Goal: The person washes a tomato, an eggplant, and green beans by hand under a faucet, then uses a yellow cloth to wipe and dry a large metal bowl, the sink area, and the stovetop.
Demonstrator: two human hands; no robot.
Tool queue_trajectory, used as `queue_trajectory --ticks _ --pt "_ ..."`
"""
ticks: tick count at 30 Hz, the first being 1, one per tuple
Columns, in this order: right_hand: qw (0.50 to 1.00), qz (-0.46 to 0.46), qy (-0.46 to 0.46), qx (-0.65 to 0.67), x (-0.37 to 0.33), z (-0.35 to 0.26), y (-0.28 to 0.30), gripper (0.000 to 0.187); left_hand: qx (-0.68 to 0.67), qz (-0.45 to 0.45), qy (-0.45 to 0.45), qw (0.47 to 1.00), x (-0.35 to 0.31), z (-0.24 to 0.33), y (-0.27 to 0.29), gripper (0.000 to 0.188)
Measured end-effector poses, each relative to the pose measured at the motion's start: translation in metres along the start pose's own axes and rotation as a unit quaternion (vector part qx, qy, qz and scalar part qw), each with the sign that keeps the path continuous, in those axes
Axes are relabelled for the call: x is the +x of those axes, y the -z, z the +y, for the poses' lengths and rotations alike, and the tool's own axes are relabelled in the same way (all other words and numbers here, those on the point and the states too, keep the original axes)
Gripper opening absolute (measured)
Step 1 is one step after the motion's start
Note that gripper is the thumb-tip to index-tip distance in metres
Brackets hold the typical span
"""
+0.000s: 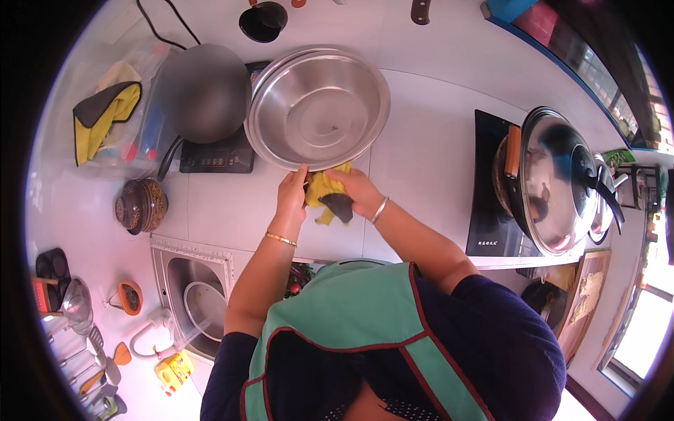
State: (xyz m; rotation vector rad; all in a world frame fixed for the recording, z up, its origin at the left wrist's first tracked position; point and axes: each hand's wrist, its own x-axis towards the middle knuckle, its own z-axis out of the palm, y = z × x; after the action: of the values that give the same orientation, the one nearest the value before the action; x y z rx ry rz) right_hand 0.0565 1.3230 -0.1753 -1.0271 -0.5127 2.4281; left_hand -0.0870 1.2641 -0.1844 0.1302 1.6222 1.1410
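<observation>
A wide stainless steel basin stands on the counter in front of me, with more metal rims showing behind its far left edge. At its near rim my left hand is closed, the thumb on the rim and the other fingers mostly hidden underneath. Just to the right, my right hand grips a crumpled yellow and grey cloth. The cloth hangs between my hands, against the basin's near edge. Inside the basin only bare metal shows.
Left of the basin, a dark round pan sits over a black hob. Brown patterned bowls and a sink are nearer. A lidded wok covers the right hob. Another yellow-grey cloth lies far left.
</observation>
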Motion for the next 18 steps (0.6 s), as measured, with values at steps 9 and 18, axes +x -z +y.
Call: queue_trajectory --ticks 9,18 --pt "0.988 -0.072 -0.082 -0.112 -0.035 0.046 -0.024 0.031 -0.161 -0.015 -0.042 0.986 -0.039 -0.06 0.032 0.021" --pt "0.949 -0.186 -0.134 -0.216 -0.078 0.146 -0.073 0.033 -0.164 -0.019 0.012 0.986 -0.173 -0.099 0.137 0.037"
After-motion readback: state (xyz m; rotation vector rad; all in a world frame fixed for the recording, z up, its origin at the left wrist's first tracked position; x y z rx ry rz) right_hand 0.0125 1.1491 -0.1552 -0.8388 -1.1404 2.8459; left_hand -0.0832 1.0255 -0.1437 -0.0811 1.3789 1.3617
